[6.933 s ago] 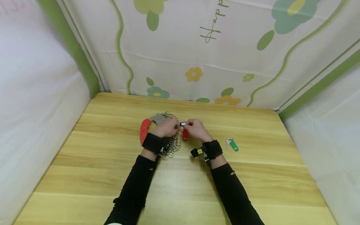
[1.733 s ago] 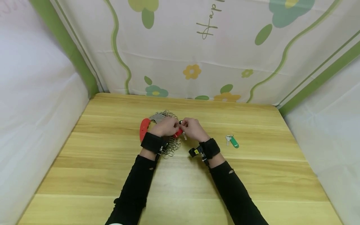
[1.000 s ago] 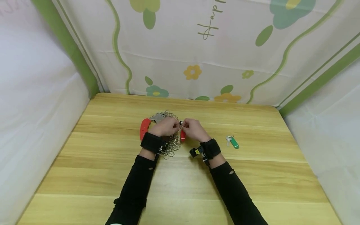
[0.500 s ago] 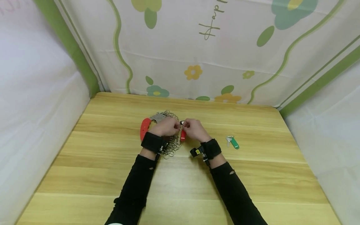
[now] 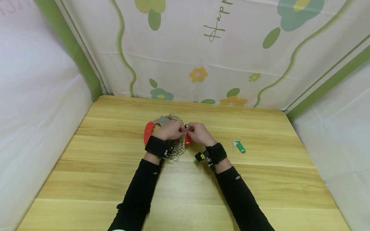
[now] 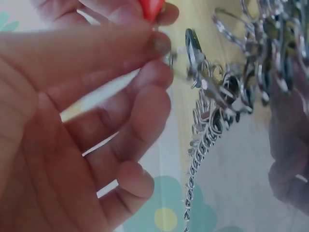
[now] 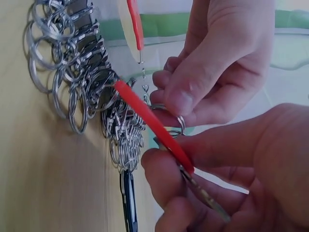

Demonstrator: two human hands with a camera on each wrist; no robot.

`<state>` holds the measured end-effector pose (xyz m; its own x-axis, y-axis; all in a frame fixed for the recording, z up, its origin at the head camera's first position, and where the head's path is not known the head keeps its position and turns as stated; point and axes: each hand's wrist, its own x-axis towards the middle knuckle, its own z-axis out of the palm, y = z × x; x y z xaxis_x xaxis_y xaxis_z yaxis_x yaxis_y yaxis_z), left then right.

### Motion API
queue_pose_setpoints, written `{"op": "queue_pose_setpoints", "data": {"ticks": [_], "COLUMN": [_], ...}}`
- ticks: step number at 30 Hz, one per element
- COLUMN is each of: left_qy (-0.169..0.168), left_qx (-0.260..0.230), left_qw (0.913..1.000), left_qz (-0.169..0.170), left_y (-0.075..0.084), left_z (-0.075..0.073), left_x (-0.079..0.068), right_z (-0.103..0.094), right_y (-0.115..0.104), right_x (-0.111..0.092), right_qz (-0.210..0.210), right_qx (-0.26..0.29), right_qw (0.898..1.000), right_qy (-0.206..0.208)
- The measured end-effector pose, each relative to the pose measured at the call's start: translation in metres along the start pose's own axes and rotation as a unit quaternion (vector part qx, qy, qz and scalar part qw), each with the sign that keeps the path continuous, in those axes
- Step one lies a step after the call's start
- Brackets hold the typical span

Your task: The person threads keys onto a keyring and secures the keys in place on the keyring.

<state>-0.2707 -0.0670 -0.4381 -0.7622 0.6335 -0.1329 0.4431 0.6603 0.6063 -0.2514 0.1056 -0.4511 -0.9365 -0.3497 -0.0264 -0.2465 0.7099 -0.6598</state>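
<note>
My left hand (image 5: pixel 172 130) pinches a small metal key ring (image 7: pixel 181 124) between thumb and finger. Close beside it, my right hand (image 5: pixel 201 133) holds a key (image 7: pixel 207 195) with a red tag (image 7: pixel 154 125), the thumb against it. In the head view the tag hangs below the fingertips and the key is hidden. Under and behind the left hand lies a curved metal key holder with a red handle (image 5: pixel 148 132), strung with many rings (image 5: pixel 177 150). In the left wrist view, chained rings (image 6: pixel 203 130) sit beyond the left fingertips. Whether the pinched ring is joined to the holder, I cannot tell.
A silver key (image 5: pixel 234 145) with a green tag (image 5: pixel 241 147) lies to the right on the wooden table (image 5: pixel 185 189). A black tag with a white label (image 7: pixel 128 198) lies by the holder's rings. White patterned cloth (image 5: pixel 170 57) encloses the table's back and sides.
The red tag lay tilted leftward with its key showing 1.7 seconds ago; it hangs down now. Both hands stay close together, with only small finger movements. The green-tagged key has not moved.
</note>
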Motion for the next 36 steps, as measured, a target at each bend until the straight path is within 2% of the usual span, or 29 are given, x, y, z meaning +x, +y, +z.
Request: {"op": "queue_pose_setpoints", "data": {"ticks": [6,15,20,29,36], "left_qy": [0.009,-0.002,0.006,0.004,0.003], "left_qx": [-0.003,0.012,0.01,0.007,0.023], "left_qw": [0.9998,0.9999,0.9997,1.0,0.9996], "left_qz": [0.02,-0.011,-0.021,0.003,-0.015], "left_y": [-0.0004,0.0027,0.0031,0.001,0.0025], "left_z": [-0.003,-0.0022,-0.0028,-0.0009,-0.0012], "left_x": [-0.0007,0.0005,0.001,-0.0003,-0.0009], "right_z": [-0.0006,0.001,-0.0005,0.0018,0.0014], "right_y": [0.0006,0.0014,0.0004,-0.0002,-0.0033], "right_x": [0.0022,0.0015,0.0017,0.0007,-0.0003], "right_qz": [0.011,-0.006,-0.008,0.03,0.008], "right_qx": [0.0,-0.005,-0.002,0.006,0.004], "right_qw": [1.0,1.0,1.0,1.0,1.0], "right_qy": [0.012,0.003,0.004,0.007,-0.003]}}
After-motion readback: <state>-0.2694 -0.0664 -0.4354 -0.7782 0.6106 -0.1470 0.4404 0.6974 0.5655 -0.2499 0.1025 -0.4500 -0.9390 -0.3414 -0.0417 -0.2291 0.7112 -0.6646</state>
